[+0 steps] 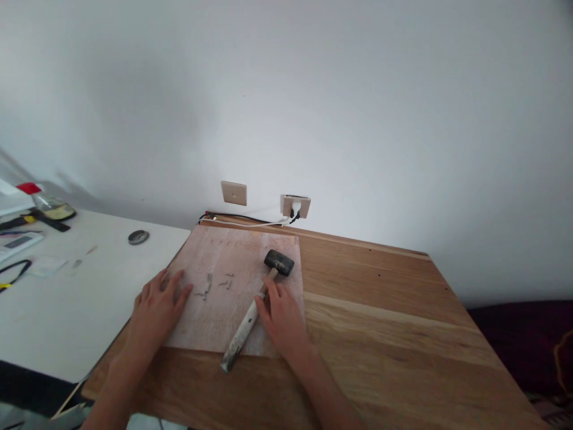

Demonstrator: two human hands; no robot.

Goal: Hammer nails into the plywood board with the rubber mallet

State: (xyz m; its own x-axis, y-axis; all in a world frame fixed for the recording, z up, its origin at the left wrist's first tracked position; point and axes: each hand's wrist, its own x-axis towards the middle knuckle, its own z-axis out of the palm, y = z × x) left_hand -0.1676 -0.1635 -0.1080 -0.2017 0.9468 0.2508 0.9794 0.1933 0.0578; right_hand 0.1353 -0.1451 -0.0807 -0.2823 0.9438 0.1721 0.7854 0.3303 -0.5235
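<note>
A rubber mallet (244, 331) lies slantwise on a thin pale board (201, 328), its black head toward the wall and its worn white-painted handle toward me. My right hand (283, 316) comes from the right, thumb and forefinger closed on the handle just below the head. My left hand (156, 307) rests on the board's left edge, fingers spread, holding nothing. Between my hands, several small grey metal pieces (206, 289), perhaps nails or screws, are scattered on the board. Their exact kind is too small to tell. A row of tiny marks runs along the board's far part.
Beneath the board is a wooden tabletop (380, 322) against a white wall. Cables (250, 222) run along its back to a wall socket (296, 206). On the white table (107, 280) at left are a tape roll (138, 237), a red-capped bottle (54, 207) and tools.
</note>
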